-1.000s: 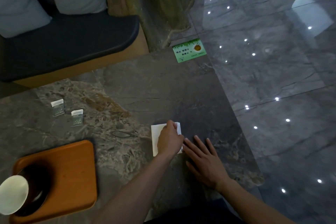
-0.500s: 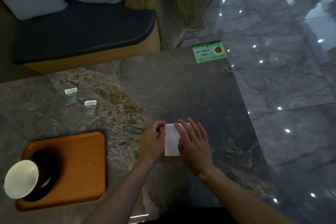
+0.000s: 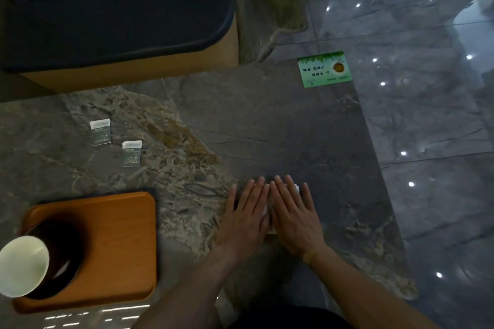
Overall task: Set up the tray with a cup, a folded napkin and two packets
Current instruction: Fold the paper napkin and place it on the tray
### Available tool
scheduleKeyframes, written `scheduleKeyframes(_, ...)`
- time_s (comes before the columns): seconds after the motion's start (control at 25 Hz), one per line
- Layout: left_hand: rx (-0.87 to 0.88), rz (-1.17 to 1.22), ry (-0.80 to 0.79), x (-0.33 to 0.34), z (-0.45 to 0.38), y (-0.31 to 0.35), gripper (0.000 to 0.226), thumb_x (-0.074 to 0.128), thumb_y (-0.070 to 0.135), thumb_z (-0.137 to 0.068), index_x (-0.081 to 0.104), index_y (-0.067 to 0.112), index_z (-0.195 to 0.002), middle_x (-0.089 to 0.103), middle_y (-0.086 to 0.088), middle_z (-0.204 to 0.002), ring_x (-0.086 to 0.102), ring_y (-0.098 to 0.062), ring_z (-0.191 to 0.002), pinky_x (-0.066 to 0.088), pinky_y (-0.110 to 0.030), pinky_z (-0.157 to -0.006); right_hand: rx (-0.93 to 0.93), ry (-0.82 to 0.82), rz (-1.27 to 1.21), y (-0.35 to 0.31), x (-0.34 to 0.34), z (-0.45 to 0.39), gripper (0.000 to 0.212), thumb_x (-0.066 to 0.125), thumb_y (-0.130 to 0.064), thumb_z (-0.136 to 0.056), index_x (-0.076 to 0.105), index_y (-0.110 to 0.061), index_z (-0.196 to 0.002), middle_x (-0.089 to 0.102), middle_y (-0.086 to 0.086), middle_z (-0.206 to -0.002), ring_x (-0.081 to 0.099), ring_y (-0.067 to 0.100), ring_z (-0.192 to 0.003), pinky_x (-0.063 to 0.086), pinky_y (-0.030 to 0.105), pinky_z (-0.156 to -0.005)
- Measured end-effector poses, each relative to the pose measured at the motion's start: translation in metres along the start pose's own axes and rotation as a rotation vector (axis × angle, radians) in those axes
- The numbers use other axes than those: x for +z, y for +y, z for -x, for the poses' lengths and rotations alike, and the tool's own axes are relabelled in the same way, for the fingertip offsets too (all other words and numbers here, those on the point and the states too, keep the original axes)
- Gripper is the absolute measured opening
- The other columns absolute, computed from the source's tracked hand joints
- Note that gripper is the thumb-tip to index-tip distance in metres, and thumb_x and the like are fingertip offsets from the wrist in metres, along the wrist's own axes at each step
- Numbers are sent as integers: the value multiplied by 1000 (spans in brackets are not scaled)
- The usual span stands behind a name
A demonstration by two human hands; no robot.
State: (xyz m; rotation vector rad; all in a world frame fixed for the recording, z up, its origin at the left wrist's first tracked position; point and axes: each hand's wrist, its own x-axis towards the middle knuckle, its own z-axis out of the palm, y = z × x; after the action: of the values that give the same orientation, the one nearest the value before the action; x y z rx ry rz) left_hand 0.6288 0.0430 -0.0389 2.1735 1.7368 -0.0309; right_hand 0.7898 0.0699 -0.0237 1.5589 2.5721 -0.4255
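Observation:
My left hand (image 3: 244,218) and my right hand (image 3: 294,215) lie flat side by side on the white napkin (image 3: 296,187), pressing it onto the stone table. Only thin slivers of napkin show between and beside the fingers. The orange wooden tray (image 3: 117,243) sits at the front left. On its left part stands a dark paper cup (image 3: 24,266) with a pale inside. Two small white-topped packets (image 3: 100,131) (image 3: 131,153) lie on the table behind the tray, a little apart from each other.
A green card (image 3: 324,69) lies at the table's far right corner. The table edge (image 3: 374,157) runs down the right side, with glossy floor beyond. A bench with a dark cushion (image 3: 115,21) and pale pillows stands behind the table.
The napkin has been folded narrower. My left hand went from pinching its edge to lying flat on it, and my right hand slid fully over it. The view shifted slightly.

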Motion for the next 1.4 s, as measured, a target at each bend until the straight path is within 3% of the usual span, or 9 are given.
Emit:
scheduleKeyframes(0.28, -7, -47, -27, 0, -4, 1, 67, 30, 41, -97, 13, 8, -153, 9, -13, -162, 8, -26, -149, 13, -52, -116, 0, -12, -54, 12, 14, -3, 63, 27, -44, -99, 15, -13, -153, 9, 6, -162, 4, 22, -149, 7, 54, -117)
scheduleKeyframes(0.6, -30, -17, -45, 1, -4, 4, 71, 36, 39, -93, 10, 12, -153, 6, -10, -163, 7, -26, -150, 10, -51, -116, -3, -43, -68, 11, 19, -6, 65, 24, -47, -98, 13, -15, -154, 7, 5, -162, 4, 22, -149, 5, 55, -117)
scheduleKeyframes(0.76, -42, -33, -60, -8, -4, 7, 71, 33, 41, -95, 2, 14, -152, -3, -7, -163, 5, -25, -150, 10, -57, -117, -7, -98, -49, 10, 2, -4, 65, 24, -47, -99, 13, -14, -153, 6, 5, -162, -1, 23, -149, 3, 54, -117)
scheduleKeyframes(0.88, -183, -45, -24, -13, 4, 13, 72, 28, 52, -94, 13, 12, -152, 10, -12, -162, 18, -31, -147, 16, -59, -116, -19, -156, -12, 10, -11, -6, 68, 22, -49, -98, 2, -16, -154, -4, 4, -162, -7, 23, -148, -6, 52, -118)
scheduleKeyframes(0.96, -364, -28, -7, -17, 12, 20, 79, 29, 61, -91, 27, 10, -150, 30, -15, -156, 35, -35, -139, 25, -57, -113, 1, -153, -30, 9, -21, -10, 72, 34, -49, -96, 7, -16, -154, 8, 4, -162, 9, 26, -148, 8, 49, -118)
scheduleKeyframes(1.04, -486, -35, 3, -21, 20, 29, 75, 38, 64, -86, 40, 14, -142, 48, -13, -141, 52, -32, -119, 40, -52, -100, 46, -130, -62, 9, -30, -13, 74, 47, -49, -91, 18, -20, -152, 26, 3, -156, 29, 26, -138, 27, 46, -109)
scheduleKeyframes(1.12, -569, -30, -3, -26, 23, 40, 63, 47, 61, -85, 44, 21, -134, 56, -7, -127, 57, -26, -106, 40, -45, -89, 90, -138, -82, 8, -35, -14, 72, 54, -51, -84, 28, -28, -147, 37, 0, -146, 39, 25, -126, 36, 43, -98)
scheduleKeyframes(1.28, -783, 283, -79, -35, 18, 59, 51, 57, 50, -84, 42, 27, -126, 58, 0, -127, 49, -24, -123, 30, -49, -102, 237, -246, -158, 9, -43, -15, 60, 59, -45, -78, 42, -33, -133, 59, 2, -122, 44, 27, -115, 34, 41, -85)
scheduleKeyframes(1.4, -820, 521, -173, -43, 14, 56, 39, 63, 48, -81, 56, 24, -111, 64, 0, -117, 55, -22, -115, 35, -48, -104, 282, -415, -400, 18, -58, -12, 57, 71, -34, -76, 49, -23, -128, 62, 6, -119, 54, 27, -110, 46, 41, -86)
